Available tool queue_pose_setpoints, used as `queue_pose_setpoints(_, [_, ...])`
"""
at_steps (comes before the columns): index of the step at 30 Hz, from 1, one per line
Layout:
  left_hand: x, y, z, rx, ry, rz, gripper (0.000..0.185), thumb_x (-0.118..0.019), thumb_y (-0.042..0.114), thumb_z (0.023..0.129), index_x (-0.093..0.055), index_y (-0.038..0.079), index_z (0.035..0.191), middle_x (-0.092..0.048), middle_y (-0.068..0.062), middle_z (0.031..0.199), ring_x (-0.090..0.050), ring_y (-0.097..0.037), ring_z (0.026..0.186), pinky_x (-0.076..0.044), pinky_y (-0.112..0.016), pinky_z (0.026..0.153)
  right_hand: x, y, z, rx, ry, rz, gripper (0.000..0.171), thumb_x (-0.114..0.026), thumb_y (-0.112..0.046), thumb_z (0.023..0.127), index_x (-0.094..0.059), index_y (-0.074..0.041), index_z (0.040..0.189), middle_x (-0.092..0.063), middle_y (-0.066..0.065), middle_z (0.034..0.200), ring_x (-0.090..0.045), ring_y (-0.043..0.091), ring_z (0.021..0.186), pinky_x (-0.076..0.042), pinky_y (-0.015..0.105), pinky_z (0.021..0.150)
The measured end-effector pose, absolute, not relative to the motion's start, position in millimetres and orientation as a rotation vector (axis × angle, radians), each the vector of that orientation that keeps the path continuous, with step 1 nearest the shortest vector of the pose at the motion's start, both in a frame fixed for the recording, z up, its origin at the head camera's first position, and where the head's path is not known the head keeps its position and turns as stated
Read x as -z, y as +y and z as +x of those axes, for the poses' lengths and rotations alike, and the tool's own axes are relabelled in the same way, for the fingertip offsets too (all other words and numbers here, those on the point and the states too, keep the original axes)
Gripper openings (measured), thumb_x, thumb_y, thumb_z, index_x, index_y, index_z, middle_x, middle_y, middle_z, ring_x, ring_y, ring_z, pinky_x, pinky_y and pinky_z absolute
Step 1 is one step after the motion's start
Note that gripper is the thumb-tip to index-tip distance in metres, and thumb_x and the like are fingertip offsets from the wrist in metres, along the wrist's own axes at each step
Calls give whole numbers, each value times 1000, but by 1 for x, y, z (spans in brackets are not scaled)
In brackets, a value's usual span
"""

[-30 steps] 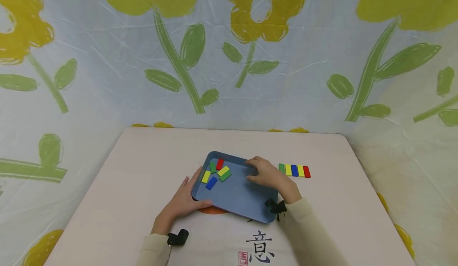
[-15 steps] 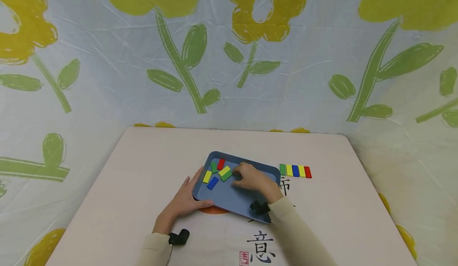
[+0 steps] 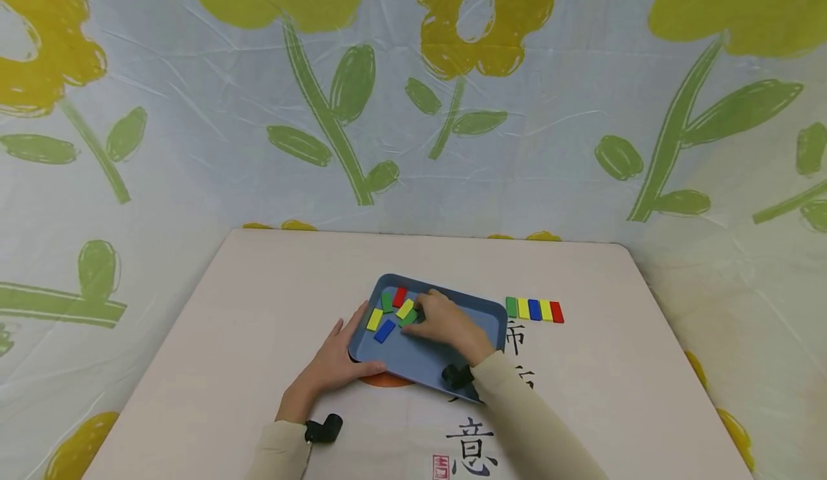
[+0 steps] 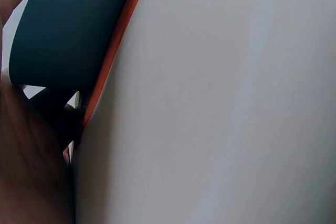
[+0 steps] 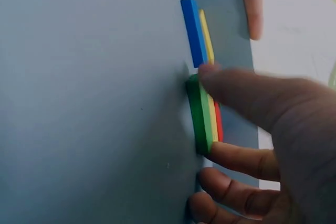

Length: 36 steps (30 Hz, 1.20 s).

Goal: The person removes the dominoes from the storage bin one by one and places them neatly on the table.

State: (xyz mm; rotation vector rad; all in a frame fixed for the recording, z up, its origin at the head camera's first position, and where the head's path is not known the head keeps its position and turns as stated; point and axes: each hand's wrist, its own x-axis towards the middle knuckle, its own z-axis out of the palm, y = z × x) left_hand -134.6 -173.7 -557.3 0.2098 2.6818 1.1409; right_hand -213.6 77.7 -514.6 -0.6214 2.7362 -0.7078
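A blue tray lies on the table and holds several small coloured blocks. My left hand grips its left edge, thumb on the near rim. My right hand reaches into the tray and pinches a green block by its two ends; a yellow block lies against it. Around it lie a red block, another green block, a yellow block and a blue block. The left wrist view shows only the tray's underside.
A row of several blocks, green, yellow, blue, yellow, red, lies on the table right of the tray. An orange object peeks from under the tray's near edge. The beige table cover carries black characters. A flowered cloth backs the table.
My right hand has moved left across the tray, from its right side to the cluster of blocks, and its fingers now close round the green block. My left hand stays on the tray's edge.
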Motion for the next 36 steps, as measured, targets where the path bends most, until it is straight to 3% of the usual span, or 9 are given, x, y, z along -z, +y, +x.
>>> queue_pose_setpoints(10, [553, -172, -132, -1152, 2667, 170, 115, -80, 66, 75, -10, 44, 165, -30, -9, 169, -8, -49, 158, -25, -78, 114, 513, 91, -215, 645, 2692, -710, 52, -70, -15, 91, -61, -8, 141, -58, 11, 122, -53, 20, 94, -50, 36, 82])
queue_pose_setpoints(17, [554, -172, -133, -1151, 2676, 177, 115, -80, 66, 75, -10, 44, 165, -30, -9, 169, -8, -49, 158, -25, -78, 114, 513, 103, -216, 683, 2689, -707, 56, -76, -25, 92, -59, -9, 143, -58, 14, 133, -57, 23, 107, -54, 43, 95])
queue_pose_setpoints(25, [554, -171, -133, -1165, 2661, 164, 115, -81, 65, 75, -11, 46, 164, -30, -10, 169, -8, -49, 158, -25, -80, 113, 515, 105, -219, 690, 2674, -709, 52, -77, -26, 92, -62, -9, 139, -58, 13, 125, -53, 20, 96, -52, 40, 87])
queue_pose_setpoints(36, [555, -171, -134, -1157, 2672, 161, 115, -80, 66, 75, -11, 44, 165, -29, -9, 169, -8, -49, 158, -25, -79, 114, 503, 119, -217, 708, 2678, -680, 46, -77, -25, 92, -65, -13, 134, -60, 10, 125, -56, 19, 101, -55, 40, 91])
